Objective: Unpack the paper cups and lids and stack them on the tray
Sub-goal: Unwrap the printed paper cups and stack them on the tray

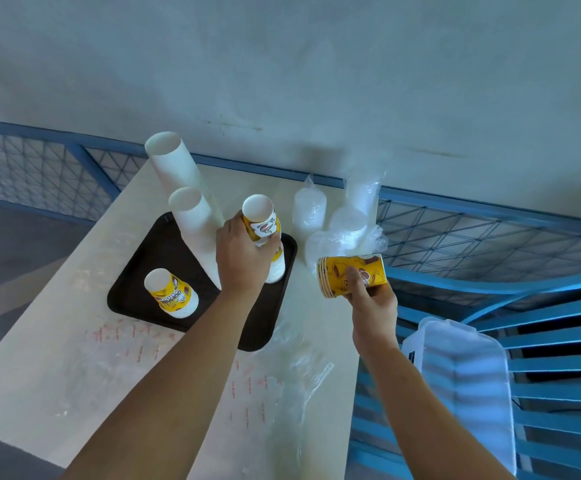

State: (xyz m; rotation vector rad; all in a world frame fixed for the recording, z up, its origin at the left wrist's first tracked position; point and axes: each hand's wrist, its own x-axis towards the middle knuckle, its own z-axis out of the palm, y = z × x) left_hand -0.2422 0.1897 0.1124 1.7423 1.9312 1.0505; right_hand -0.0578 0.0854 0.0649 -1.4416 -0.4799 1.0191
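A dark tray (133,292) lies on the pale table. On it stand two tall stacks of white cups (181,181) and a short stack of yellow printed cups (173,294) near its left front. My left hand (242,252) grips the upper part of another yellow printed cup stack (263,220) standing at the tray's right side. My right hand (368,296) holds a small nested bundle of yellow cups (351,273) on its side, right of the tray. Bagged clear lids (310,211) stand behind.
Empty clear plastic wrap (292,368) lies on the table (57,341) in front of the tray. A translucent plastic container (466,375) sits on a blue slatted chair (559,341) at the right. A blue mesh railing (39,168) runs behind the table.
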